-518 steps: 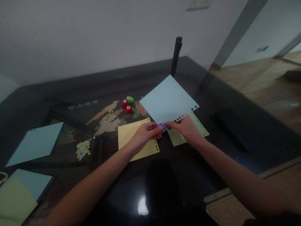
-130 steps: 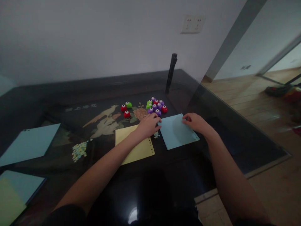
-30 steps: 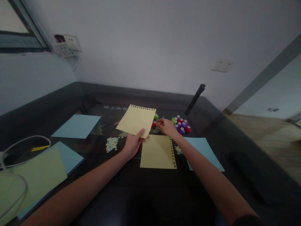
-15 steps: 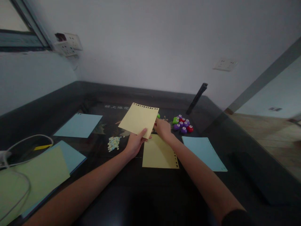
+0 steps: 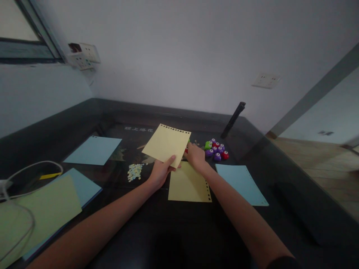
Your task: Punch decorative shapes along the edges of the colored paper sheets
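My left hand is closed on the lower edge of a pale yellow sheet, thumb on top, holding it raised and tilted. A row of small cut-out shapes runs along that sheet's far edge. At its right edge my right hand is closed around a small craft punch, mostly hidden by fingers and paper; bits of red and green show there. Below both hands a second yellow sheet lies flat, cut-outs along its right side. Several purple, red and green craft punches with eye-like tops cluster right of my right hand.
Small paper cut-outs lie heaped left of my left hand. Blue sheets lie at the left and right. A green sheet and white cable are at near left. A black stick-like object stands at the back.
The view has shifted slightly, so the whole scene sits a little lower. Both hands keep their hold at the raised yellow sheet. A bit of red now shows by the right fingers.
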